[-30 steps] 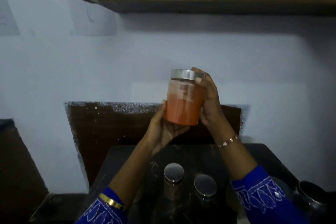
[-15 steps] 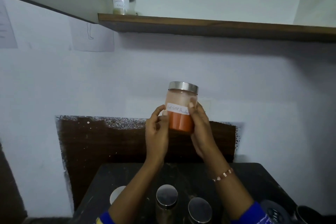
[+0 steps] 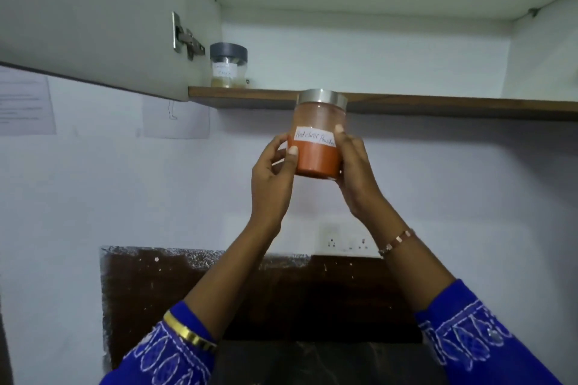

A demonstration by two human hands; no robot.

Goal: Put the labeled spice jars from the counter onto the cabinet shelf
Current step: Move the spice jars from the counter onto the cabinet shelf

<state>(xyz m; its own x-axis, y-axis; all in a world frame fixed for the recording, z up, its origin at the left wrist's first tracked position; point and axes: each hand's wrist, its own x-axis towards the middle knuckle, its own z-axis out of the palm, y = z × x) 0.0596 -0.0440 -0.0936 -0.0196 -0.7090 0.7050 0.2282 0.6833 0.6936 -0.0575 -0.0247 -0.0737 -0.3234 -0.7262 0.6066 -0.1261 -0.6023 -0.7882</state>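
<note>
Head view: left hand, right hand grip clamped on red chilli jar below shelf

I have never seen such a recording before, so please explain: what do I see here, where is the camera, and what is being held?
No machine here: a person wears one camera on the head, looking forward and up at a wall cabinet. The left hand and right hand together hold a red chilli powder jar with a metal lid, just below the shelf. One labeled jar with a dark lid already stands on the shelf, at its left end beside the open cabinet door. The counter is barely visible at the bottom.
</note>
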